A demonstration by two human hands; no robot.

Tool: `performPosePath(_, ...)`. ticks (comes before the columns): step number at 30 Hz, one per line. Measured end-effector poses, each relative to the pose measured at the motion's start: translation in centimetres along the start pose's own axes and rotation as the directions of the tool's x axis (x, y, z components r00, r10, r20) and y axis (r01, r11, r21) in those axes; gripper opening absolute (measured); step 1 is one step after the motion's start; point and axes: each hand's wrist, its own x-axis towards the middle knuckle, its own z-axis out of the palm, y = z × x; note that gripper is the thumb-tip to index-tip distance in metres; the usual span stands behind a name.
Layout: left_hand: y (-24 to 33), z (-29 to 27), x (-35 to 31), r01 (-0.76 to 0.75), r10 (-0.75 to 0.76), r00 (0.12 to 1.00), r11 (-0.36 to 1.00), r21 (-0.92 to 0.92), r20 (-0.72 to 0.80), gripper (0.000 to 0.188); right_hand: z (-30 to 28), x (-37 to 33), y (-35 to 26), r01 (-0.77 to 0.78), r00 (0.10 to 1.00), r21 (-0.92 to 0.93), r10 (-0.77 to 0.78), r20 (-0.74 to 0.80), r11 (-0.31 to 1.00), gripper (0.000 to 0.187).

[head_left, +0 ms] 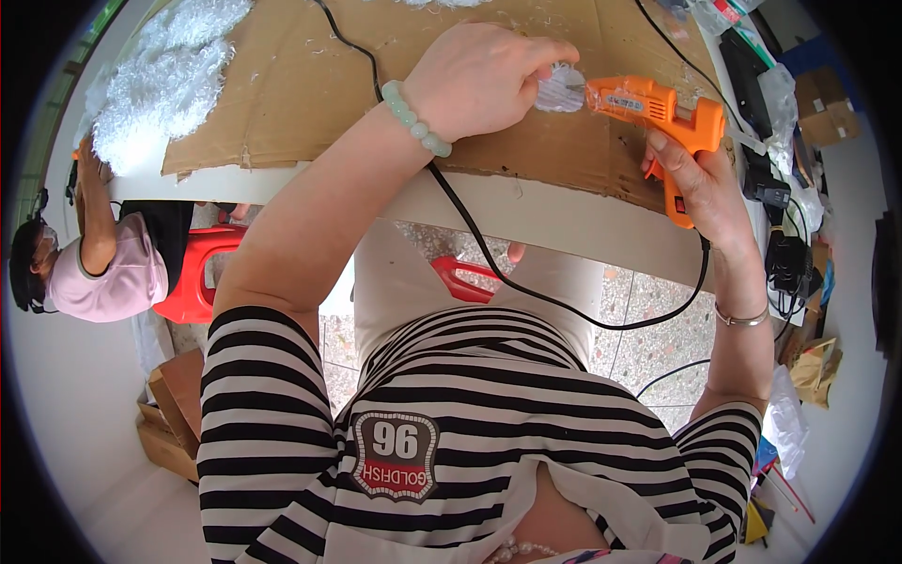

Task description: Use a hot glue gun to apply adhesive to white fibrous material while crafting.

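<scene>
My left hand (479, 80) is closed on a small round whitish disc (562, 91), pinching its left edge between thumb and fingers over the cardboard. In my right hand (700, 183) is an orange hot glue gun (648, 101), its handle wrapped by my fingers. The gun points left, and its nozzle reaches the disc's right edge; whether it touches cannot be made out. Fine clear glue strands cling to the gun's body. From the handle's bottom a black cord (564, 315) loops across my lap and up onto the table beneath my left wrist.
Brown cardboard (291, 103) covers much of the white table (526, 207). Fluffy white stringy material (174, 80) is heaped at the far left. Black adapters and cables (787, 254) crowd the right edge. A person in a pink top (108, 273) sits at left near a red stool (197, 273).
</scene>
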Motion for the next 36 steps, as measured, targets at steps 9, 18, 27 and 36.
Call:
performPosePath(9,0.2,-0.8,0.0,0.010,-0.010,0.998,1.000,0.003,0.065,0.044,0.0,-0.5,0.0,0.001,1.000,0.044,-0.002,0.007,0.999,0.029)
performPosePath(18,0.9,-1.9,0.2,-0.008,0.007,1.000,0.999,-0.039,-0.029,0.042,0.0,-0.5,0.1,0.003,0.999,0.006,-0.004,0.034,1.000,0.031)
performPosePath(27,1.1,-2.4,0.0,-0.108,0.116,0.989,0.991,0.082,-0.094,0.038,-0.1,0.2,0.3,-0.033,0.999,-0.037,0.031,-0.043,0.999,0.031)
performPosePath(36,0.9,-2.4,0.1,-0.014,0.007,0.999,0.989,-0.144,-0.045,0.038,0.1,-0.6,-0.4,-0.001,1.000,0.006,0.001,0.021,1.000,0.031)
